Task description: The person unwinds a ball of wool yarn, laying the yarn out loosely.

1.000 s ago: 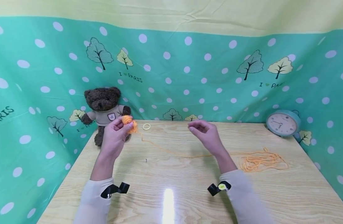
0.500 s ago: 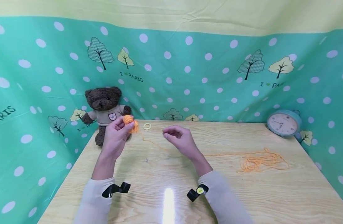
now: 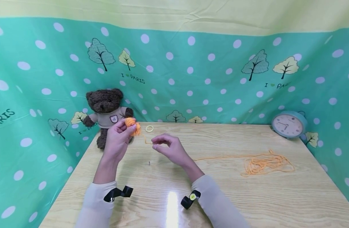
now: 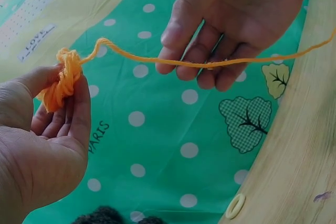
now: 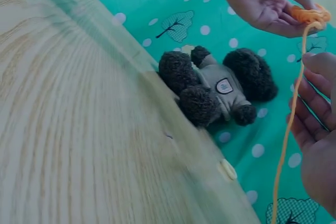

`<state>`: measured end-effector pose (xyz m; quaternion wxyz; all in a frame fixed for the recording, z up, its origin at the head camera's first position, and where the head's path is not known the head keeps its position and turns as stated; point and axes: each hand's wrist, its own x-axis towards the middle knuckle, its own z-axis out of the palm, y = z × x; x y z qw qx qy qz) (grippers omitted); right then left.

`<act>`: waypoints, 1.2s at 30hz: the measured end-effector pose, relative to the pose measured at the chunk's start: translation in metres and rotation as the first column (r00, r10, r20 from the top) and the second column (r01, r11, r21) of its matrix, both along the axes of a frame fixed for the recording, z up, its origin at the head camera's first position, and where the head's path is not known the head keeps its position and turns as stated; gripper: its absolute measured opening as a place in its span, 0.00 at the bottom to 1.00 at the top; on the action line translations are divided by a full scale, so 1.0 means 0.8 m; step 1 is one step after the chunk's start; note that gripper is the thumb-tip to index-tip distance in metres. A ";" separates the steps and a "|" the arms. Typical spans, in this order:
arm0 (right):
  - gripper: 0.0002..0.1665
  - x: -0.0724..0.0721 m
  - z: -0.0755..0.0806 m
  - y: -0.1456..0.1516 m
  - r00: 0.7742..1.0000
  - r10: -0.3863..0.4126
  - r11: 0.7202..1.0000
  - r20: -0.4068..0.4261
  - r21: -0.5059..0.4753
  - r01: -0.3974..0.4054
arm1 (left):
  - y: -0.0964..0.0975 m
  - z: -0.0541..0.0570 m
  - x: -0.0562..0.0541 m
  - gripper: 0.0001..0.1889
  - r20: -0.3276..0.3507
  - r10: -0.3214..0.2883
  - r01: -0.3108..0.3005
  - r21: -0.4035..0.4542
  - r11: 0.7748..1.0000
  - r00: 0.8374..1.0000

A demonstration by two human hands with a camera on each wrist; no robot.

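Observation:
Between thumb and fingers, my left hand (image 3: pixel 116 139) pinches a small wound bundle of orange yarn (image 3: pixel 131 123), raised in front of the teddy bear. From the bundle a single strand of yarn (image 4: pixel 126 54) runs off to the right, as the left wrist view shows. My right hand (image 3: pixel 172 148) is just right of the bundle, its fingers relaxed and its thumb apart from them. In the left wrist view the strand crosses in front of the right fingertips (image 4: pixel 207 80). The other end of the strand leads to a loose tangle of orange yarn (image 3: pixel 265 165) on the table.
A brown teddy bear (image 3: pixel 104 103) in a grey shirt sits at the table's back left. Near the back edge lies a pale yellow ring (image 3: pixel 149 129). A teal alarm clock (image 3: pixel 288 124) stands at the back right. Behind everything hangs a green dotted cloth (image 3: pixel 188 82).
My right hand has moved left and slightly down along the strand, from mid-table to close beside the bundle. My left hand and its bundle have stayed in nearly the same place.

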<state>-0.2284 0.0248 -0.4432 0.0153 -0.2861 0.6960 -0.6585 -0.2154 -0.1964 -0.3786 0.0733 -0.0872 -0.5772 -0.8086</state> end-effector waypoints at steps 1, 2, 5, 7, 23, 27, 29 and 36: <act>0.12 0.000 0.000 -0.001 1.000 -0.001 1.000 -0.002 0.007 0.001 | 0.000 0.000 0.000 0.11 -0.002 -0.002 0.002 0.001 1.000 1.000; 0.12 0.000 -0.001 -0.001 1.000 -0.005 1.000 -0.003 0.016 0.005 | 0.000 0.000 0.000 0.11 -0.003 -0.004 0.004 0.000 1.000 1.000; 0.11 0.000 -0.001 -0.002 1.000 -0.023 0.999 -0.007 0.046 0.023 | 0.001 0.000 -0.001 0.11 -0.006 -0.007 0.007 0.000 1.000 1.000; 0.09 0.000 -0.001 0.000 0.999 -0.032 0.997 -0.003 0.072 0.032 | 0.001 0.000 -0.001 0.11 -0.006 -0.008 0.008 0.000 1.000 1.000; 0.05 0.010 0.034 0.079 0.989 -0.143 0.989 -0.030 0.045 0.144 | -0.005 0.005 0.004 0.12 0.031 0.006 -0.006 -0.004 1.000 1.000; 0.05 0.013 0.043 0.102 0.985 -0.165 0.984 -0.039 0.057 0.167 | -0.004 0.005 0.004 0.11 0.018 -0.005 0.005 -0.002 1.000 1.000; 0.05 0.014 0.047 0.111 0.984 -0.175 0.982 -0.042 0.061 0.177 | -0.004 0.004 0.003 0.11 0.010 -0.012 0.012 -0.003 1.000 1.000; 0.06 0.014 0.055 0.138 0.973 -0.224 0.972 -0.059 0.059 0.228 | -0.002 0.001 0.003 0.11 -0.005 -0.020 0.020 -0.011 1.000 1.000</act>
